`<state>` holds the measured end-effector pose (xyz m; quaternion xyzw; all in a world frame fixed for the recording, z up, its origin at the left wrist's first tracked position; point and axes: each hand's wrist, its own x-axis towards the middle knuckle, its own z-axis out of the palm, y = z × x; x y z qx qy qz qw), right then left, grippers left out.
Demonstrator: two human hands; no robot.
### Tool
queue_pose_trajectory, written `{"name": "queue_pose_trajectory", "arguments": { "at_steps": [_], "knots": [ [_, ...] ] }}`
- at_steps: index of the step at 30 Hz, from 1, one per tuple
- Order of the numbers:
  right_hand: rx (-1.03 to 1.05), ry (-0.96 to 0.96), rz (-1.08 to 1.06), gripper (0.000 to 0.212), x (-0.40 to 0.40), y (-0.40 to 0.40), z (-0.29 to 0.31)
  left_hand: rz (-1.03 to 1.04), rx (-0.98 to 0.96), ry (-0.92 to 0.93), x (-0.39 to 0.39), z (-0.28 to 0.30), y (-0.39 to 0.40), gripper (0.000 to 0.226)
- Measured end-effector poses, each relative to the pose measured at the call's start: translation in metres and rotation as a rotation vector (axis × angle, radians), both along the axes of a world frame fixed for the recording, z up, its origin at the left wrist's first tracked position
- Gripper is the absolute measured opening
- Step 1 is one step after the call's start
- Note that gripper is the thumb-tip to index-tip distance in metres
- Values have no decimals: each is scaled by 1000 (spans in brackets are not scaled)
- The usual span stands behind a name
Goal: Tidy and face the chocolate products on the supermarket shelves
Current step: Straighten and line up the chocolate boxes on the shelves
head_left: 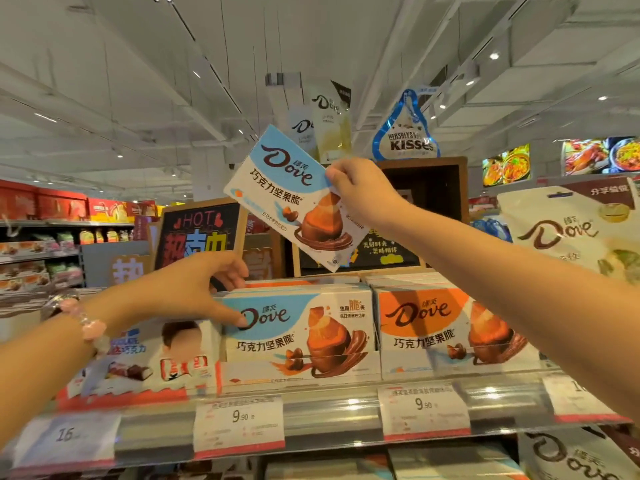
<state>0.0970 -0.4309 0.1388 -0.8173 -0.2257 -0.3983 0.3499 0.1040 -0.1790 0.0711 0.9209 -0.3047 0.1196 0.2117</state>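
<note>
Right hand (360,192) raised above the shelf (332,410), fingers pinched closed on the upper right edge of a blue chocolate box (294,199), which hangs tilted in the air, face towards the camera. Left hand (194,289), bracelet (88,323) at the wrist, clasps the left end of the blue box stack (298,337) standing on the shelf: thumb on the front face, fingers curled over the top edge. Just right of this stack stands an orange box stack (450,334), touching it; to its left lies a red-and-white chocolate carton (145,368). Price tags (239,424) line the shelf rail. A cream chocolate bag (575,230) hangs at far right.
</note>
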Motion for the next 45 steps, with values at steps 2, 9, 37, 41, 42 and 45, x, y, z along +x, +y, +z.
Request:
{"name": "queue_pose_trajectory", "arguments": {
  "at_steps": [2, 9, 37, 41, 42, 45],
  "knots": [
    [5, -8, 2, 36, 3, 12, -7, -4, -70, 7, 0, -3, 0, 91],
    [-189, 79, -35, 29, 12, 14, -23, 0, -358, 88, 4, -13, 0, 121],
    [-817, 546, -48, 19, 39, 12, -33, -101, -187, 152, 1, -11, 3, 47],
    [-880, 632, -94, 21, 46, 13, -33, -137, -177, 155, 2, -11, 3, 49],
    [-901, 635, -104, 22, 46, 14, -33, -141, -168, 159, 2, -11, 3, 51],
    [-838, 612, -106, 18, 41, 12, -29, -86, -155, 92, 3, -12, 3, 43]
  ]
}}
